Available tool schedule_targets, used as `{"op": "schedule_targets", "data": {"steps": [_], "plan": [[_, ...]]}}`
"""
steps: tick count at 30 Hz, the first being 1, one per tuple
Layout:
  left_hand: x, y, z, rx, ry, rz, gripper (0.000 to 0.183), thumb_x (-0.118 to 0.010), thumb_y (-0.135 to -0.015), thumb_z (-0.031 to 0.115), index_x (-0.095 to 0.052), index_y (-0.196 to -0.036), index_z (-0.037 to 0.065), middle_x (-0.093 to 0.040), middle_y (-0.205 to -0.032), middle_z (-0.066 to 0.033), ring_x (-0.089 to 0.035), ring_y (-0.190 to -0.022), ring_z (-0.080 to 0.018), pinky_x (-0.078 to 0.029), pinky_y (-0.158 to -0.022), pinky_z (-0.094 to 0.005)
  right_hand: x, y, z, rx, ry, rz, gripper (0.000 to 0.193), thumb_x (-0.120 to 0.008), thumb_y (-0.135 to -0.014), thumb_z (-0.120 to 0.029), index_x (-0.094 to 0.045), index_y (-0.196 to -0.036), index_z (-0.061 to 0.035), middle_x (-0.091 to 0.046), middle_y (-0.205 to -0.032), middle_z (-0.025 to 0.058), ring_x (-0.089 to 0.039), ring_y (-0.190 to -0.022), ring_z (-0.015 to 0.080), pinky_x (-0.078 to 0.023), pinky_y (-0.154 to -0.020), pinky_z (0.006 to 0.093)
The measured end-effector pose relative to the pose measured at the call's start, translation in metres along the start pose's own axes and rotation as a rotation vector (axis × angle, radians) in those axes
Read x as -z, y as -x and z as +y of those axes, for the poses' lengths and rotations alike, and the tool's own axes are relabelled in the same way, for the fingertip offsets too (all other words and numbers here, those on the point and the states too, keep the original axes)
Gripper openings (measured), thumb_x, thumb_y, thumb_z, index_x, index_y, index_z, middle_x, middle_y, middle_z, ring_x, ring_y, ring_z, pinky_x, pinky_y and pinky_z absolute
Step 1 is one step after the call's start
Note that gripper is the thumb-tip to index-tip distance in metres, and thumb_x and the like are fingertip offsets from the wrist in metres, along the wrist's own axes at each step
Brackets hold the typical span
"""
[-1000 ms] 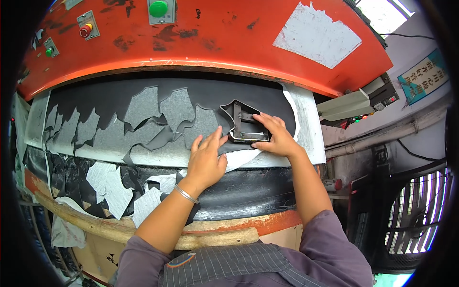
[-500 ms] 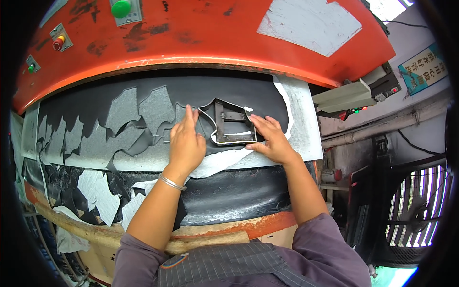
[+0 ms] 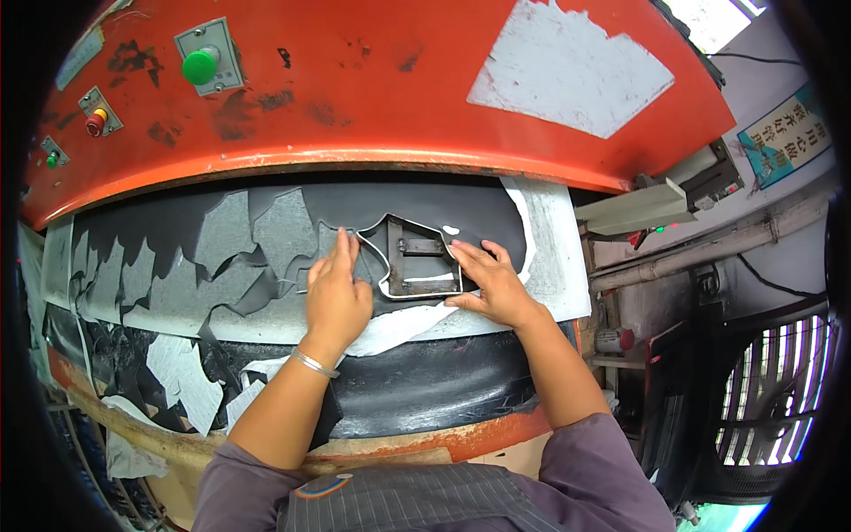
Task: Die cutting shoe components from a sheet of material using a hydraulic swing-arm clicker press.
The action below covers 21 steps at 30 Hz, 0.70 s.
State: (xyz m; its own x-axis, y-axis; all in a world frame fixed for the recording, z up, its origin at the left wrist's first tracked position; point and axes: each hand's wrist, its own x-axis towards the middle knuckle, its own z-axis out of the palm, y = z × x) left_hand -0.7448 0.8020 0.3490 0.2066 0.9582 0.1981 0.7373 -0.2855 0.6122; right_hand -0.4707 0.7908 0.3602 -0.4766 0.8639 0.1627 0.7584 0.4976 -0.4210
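A metal cutting die [image 3: 396,266], a pale-edged outline with dark crossbars inside, lies on a black sheet of material [image 3: 483,204]. Curled round its right side, my right hand [image 3: 493,285] has fingers at the upper edge and the thumb at the lower corner. My left hand [image 3: 339,297] lies flat just left of the die, fingers stretched out over the sheet and holding nothing. Beyond that hand, die-shaped gaps in the sheet show a grey surface [image 3: 226,232]. A white strip of the material's backing [image 3: 399,330] curls up along the near edge.
An orange press beam [image 3: 355,106] spans the far side, with a green button [image 3: 200,66] and a red stop button [image 3: 96,124]. White and black offcuts [image 3: 186,377] hang at the near left. A black fan [image 3: 771,399] stands at right.
The view has tilted upward, so more of the orange beam shows and the worktable sits lower. Both hands keep nearly the same places around the die, which has shifted very little, if at all.
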Motion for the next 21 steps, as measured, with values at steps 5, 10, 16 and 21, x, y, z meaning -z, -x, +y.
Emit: {"op": "schedule_targets", "data": {"steps": [5,10,16,21], "plan": [[0.002,0.008,-0.005,-0.016,0.083,0.054,0.073,-0.051,-0.078,0.004,-0.021,-0.143,-0.012,-0.052,-0.136,-0.0160,-0.042,-0.132,-0.0283,-0.026,-0.110,-0.0403,0.002,0.004,-0.014,-0.065,0.052,-0.020,0.083,-0.073,-0.074,-0.048,-0.041,-0.142,-0.0117,-0.044,-0.142,0.0162,-0.037,-0.134,0.0327,-0.022,-0.113,0.0466],[0.075,0.030,-0.062,-0.074,0.467,0.338,0.072,-0.053,-0.080,-0.003,-0.026,-0.146,-0.002,-0.035,-0.148,-0.0183,-0.035,-0.137,-0.0281,-0.024,-0.114,-0.0385,0.014,0.028,-0.054,-0.272,-0.015,0.361,0.097,-0.078,-0.070,-0.046,-0.032,-0.144,-0.0042,-0.043,-0.140,0.0233,-0.036,-0.134,0.0364,-0.026,-0.109,0.0465],[0.291,0.021,-0.258,0.173,0.350,1.074,0.062,-0.049,-0.087,0.000,-0.029,-0.145,-0.002,-0.037,-0.146,-0.0217,-0.037,-0.135,-0.0287,-0.028,-0.111,-0.0359,0.020,-0.076,-0.192,0.056,-0.260,0.501,0.063,-0.077,-0.077,-0.037,-0.054,-0.126,-0.0051,-0.066,-0.103,0.0153,-0.066,-0.087,0.0275,-0.053,-0.078,0.0368],[0.400,-0.016,-0.292,0.298,-0.144,1.550,0.057,-0.049,-0.090,0.009,-0.034,-0.143,-0.002,-0.021,-0.155,-0.0185,-0.024,-0.143,-0.0294,-0.021,-0.113,-0.0321,0.046,-0.196,-0.262,0.197,-0.233,0.663,0.041,-0.069,-0.083,-0.035,-0.048,-0.105,-0.0075,-0.065,-0.079,0.0121,-0.066,-0.073,0.0340,-0.051,-0.059,0.0433]]}}
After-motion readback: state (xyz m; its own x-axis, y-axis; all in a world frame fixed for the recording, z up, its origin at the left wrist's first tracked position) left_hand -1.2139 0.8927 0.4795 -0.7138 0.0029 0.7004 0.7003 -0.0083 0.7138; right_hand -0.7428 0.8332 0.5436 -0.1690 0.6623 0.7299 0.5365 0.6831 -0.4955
